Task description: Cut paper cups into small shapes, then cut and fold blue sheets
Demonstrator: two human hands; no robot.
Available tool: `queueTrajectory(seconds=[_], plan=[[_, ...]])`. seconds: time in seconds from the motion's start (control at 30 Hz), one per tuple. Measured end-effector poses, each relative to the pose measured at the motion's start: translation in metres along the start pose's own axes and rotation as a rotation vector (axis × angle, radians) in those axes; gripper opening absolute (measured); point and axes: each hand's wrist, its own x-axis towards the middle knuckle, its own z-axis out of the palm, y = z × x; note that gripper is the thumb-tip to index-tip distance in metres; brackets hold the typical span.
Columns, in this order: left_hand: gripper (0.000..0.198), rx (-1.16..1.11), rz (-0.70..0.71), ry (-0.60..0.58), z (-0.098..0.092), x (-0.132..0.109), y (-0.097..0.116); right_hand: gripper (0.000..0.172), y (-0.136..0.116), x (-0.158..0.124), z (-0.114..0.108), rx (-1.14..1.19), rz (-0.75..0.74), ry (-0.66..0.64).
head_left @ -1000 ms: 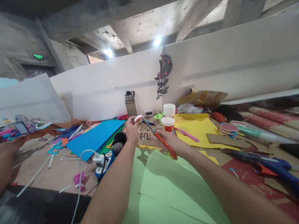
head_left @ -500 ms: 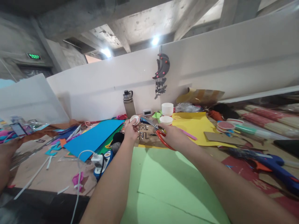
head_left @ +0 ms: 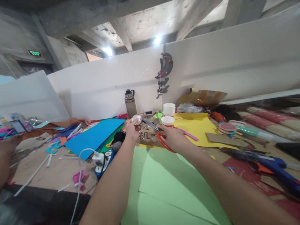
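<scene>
My left hand is closed round a small, white, round piece that looks like a paper cup, its end facing up. My right hand grips scissors by their red-orange handles. The metal blades point left, with their tips close beside the cup; whether they touch it I cannot tell. Just beyond my right hand stands another white paper cup with a red lower part, and a stack of white cups stands behind it. Below my forearms lies a light green sheet with a dark line across it.
Blue card and a power strip with a white cable lie left. Yellow paper, a pink pen and a blue glue gun are right. A bottle stands behind. Another person's arm enters at left.
The scissor blades show more clearly beside the cup. Both hands hold the same things in nearly the same places; the whole view has shifted slightly.
</scene>
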Motion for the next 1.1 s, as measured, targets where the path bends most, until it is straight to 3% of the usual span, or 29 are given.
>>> queueTrajectory(seconds=[0.3,0.5,0.7,1.1], plan=[[0.032,0.097,0.08,-0.08,0.0,-0.001,-0.004,0.039,0.0,0.0,-0.003,-0.036,0.016,-0.033],[0.031,0.09,0.114,-0.02,-0.001,0.0,-0.003,0.04,0.006,0.003,0.003,-0.053,0.01,-0.037],[0.031,0.116,0.097,-0.045,-0.002,-0.001,-0.003,0.041,0.009,0.006,0.01,-0.06,-0.013,-0.024],[0.032,0.194,0.141,-0.046,0.002,-0.002,-0.007,0.041,0.004,0.002,0.001,-0.099,0.025,-0.049]])
